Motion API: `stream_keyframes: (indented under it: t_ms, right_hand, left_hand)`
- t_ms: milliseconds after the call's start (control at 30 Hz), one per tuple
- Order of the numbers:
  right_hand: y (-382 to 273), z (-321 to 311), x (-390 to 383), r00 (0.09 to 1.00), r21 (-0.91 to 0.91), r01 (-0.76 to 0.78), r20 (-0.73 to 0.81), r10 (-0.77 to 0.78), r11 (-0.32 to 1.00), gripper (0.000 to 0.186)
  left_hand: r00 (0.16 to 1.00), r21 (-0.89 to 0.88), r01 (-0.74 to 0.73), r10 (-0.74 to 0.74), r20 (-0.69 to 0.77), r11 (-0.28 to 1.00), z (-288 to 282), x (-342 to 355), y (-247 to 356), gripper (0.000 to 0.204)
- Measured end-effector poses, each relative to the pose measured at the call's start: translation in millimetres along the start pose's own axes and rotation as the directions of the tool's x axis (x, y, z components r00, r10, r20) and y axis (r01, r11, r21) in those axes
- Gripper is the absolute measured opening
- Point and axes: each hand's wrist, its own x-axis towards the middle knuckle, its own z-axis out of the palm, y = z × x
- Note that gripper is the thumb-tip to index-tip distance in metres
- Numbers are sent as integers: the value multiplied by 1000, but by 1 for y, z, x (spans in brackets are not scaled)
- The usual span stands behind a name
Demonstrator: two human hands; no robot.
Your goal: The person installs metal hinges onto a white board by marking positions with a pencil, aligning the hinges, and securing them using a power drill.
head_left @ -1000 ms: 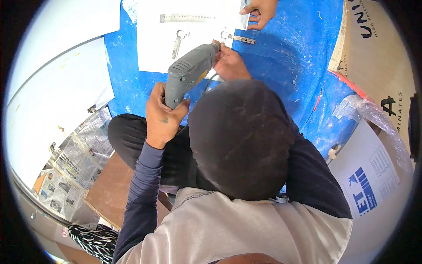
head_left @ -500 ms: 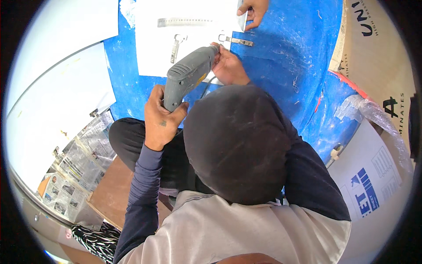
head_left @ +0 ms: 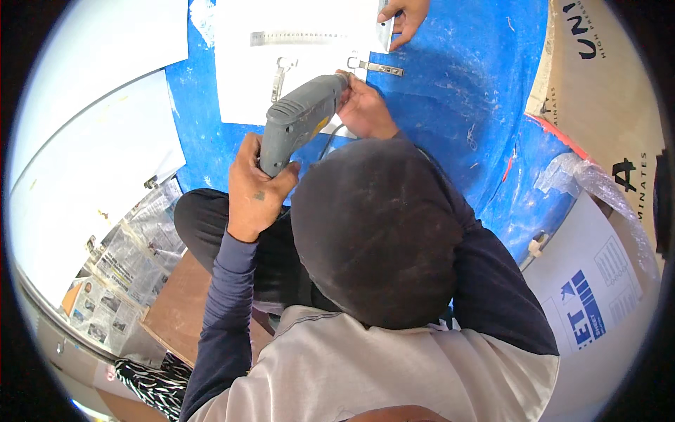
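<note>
My left hand [head_left: 256, 190] is wrapped round the grip of a grey electric drill [head_left: 302, 112], held over the near edge of a white panel [head_left: 239, 84]. At the drill's front end, the fingers of my right hand [head_left: 367, 109] are closed about the chuck; their tips are partly hidden. My raised knee [head_left: 380, 232] in dark trousers hides part of my right forearm. Beyond the drill, one metal cabinet hinge [head_left: 281, 77] lies on the panel. A second hinge [head_left: 376, 66] sticks out past its right edge. Farther off lies a steel ruler [head_left: 299, 39].
Another person's hand [head_left: 408, 17] holds a pale plate at the panel's far right. Blue sheeting [head_left: 450, 91] covers the work surface. White boards [head_left: 98, 148] and newspaper [head_left: 126, 267] lie left, a brown board [head_left: 176, 302] below. Cardboard [head_left: 612, 84] and bubble wrap [head_left: 590, 179] stand right.
</note>
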Motion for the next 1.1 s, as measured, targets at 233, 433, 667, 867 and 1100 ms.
stream_keyframes:
  t_ms: [233,433,667,867,1100]
  right_hand:
    - [0,4,-6,999,-54,47,-5,-47,997,22]
    - [-18,7,-38,991,-445,-111,-114,67,889,23]
    - [-51,-10,-44,494,-804,354,594,-634,-478,16]
    - [-29,-1,-16,464,-542,218,789,-403,-811,27]
    - [-26,-6,-3,392,-510,233,829,-399,-828,22]
  left_hand:
    - [999,30,-37,37,12,999,-1,7,6,32]
    - [997,72,-67,64,36,995,-3,11,12,32]
    - [991,71,-112,106,82,991,-7,17,19,36]
    - [993,109,-102,94,76,989,-7,19,20,37]
    - [997,121,-72,67,45,990,-5,17,23,36]
